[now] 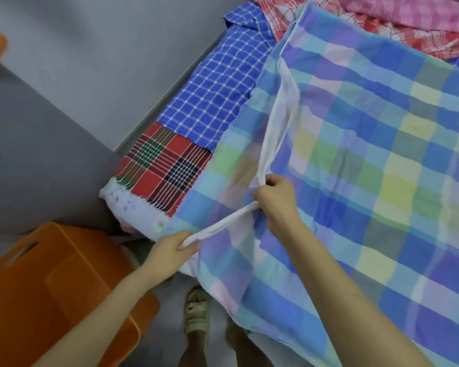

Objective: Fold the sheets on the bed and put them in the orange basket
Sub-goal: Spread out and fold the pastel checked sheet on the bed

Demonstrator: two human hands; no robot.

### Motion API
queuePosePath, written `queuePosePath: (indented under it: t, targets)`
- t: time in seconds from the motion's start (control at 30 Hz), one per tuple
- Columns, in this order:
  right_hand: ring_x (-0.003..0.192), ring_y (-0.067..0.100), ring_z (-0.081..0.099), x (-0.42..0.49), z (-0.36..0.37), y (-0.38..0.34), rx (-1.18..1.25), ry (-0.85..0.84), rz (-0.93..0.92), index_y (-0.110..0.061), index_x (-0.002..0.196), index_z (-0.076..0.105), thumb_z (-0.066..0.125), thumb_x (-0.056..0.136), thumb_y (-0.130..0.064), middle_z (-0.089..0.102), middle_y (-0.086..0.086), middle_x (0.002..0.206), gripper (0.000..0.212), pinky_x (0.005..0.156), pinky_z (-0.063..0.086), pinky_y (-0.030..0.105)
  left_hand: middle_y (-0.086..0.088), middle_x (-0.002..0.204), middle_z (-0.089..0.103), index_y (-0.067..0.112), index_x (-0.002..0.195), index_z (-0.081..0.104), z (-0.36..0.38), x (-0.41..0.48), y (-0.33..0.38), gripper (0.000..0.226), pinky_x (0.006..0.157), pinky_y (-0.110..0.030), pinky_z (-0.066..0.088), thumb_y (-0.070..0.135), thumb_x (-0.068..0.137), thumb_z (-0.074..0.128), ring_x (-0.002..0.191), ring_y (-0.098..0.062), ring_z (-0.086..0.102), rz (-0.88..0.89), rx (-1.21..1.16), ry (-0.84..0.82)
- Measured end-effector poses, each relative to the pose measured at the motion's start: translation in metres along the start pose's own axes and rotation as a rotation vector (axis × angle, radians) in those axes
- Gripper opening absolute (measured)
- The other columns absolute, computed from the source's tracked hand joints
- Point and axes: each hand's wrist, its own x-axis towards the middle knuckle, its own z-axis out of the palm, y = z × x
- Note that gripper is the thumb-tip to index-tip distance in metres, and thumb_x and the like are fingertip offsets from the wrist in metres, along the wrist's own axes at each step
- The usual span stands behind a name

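At the bed (133, 210) corner, I log: pastel checked cotton sheet (368, 154), white hem (223, 223) pinched taut by left hand (170, 250) and right hand (276, 202) fingers, likely aligning a fold.

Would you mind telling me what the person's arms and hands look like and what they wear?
Both arms are bare as far as the frame shows: no sleeve on either forearm. The left hand and right hand wear no gloves, and I see no watch, bracelet or ring, though the picture is soft for fine detail.
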Motion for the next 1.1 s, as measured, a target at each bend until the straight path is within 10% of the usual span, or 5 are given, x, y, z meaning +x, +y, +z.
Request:
queuePosePath:
  t: [0.13, 0.23, 0.53, 0.8, 1.1]
  targets:
    - [0.054, 0.015, 0.047, -0.008, 0.065, -0.006, 0.000, -0.293, 0.052, -0.017, 0.098, 0.060, 0.058, 0.074, -0.005, 0.050, 0.001, 0.073, 0.026, 0.052, 0.040, 0.026, 0.007, 0.073, 0.065, 0.033, 0.084, 0.064, -0.035, -0.043, -0.048, 0.008, 0.067, -0.032, 0.045, 0.033, 0.090, 0.060, 0.071, -0.009, 0.058, -0.163, -0.030, 0.127]
    - [0.107, 0.016, 0.057, -0.007, 0.096, 0.021, -0.301, -0.486, 0.058, -0.017, 0.138, 0.044, 0.062, 0.086, -0.023, 0.055, 0.003, 0.130, 0.056, 0.091, 0.047, 0.031, 0.004, 0.081, 0.065, 0.025, 0.087, 0.062, -0.032, -0.042, -0.076, 0.012, 0.071, -0.036, 0.047, 0.028, 0.094, 0.053, 0.076, -0.015, 0.061, -0.304, -0.015, 0.135]
    - [0.105, 0.028, 0.058, -0.022, 0.080, 0.099, -0.763, -0.135, -0.107, -0.010, 0.114, 0.060, 0.046, 0.091, -0.013, 0.065, 0.007, 0.114, 0.027, 0.081, 0.046, 0.032, -0.002, 0.075, 0.054, 0.013, 0.081, 0.048, 0.002, -0.001, -0.088, 0.016, 0.055, -0.030, 0.040, 0.010, 0.082, 0.064, 0.069, -0.023, 0.053, -0.306, 0.151, 0.365]
    - [0.096, 0.029, 0.061, 0.003, 0.129, 0.080, -0.864, -0.064, -0.085, -0.008, 0.098, 0.062, 0.047, 0.094, -0.044, 0.065, 0.009, 0.097, 0.039, 0.071, 0.045, 0.033, 0.000, 0.077, 0.050, 0.013, 0.073, 0.061, 0.019, 0.016, -0.071, 0.018, 0.061, -0.029, 0.037, 0.028, 0.082, 0.067, 0.074, -0.024, 0.054, -0.177, 0.250, 0.372]
    - [0.067, 0.023, 0.046, -0.004, 0.153, 0.064, -0.872, -0.077, -0.110, -0.010, 0.064, 0.046, 0.046, 0.087, -0.012, 0.053, 0.003, 0.070, 0.024, 0.046, 0.027, 0.025, -0.003, 0.052, 0.042, 0.015, 0.061, 0.040, -0.007, -0.019, -0.100, 0.035, 0.049, -0.029, 0.026, 0.024, 0.088, 0.061, 0.052, -0.020, 0.037, -0.188, 0.106, 0.322]
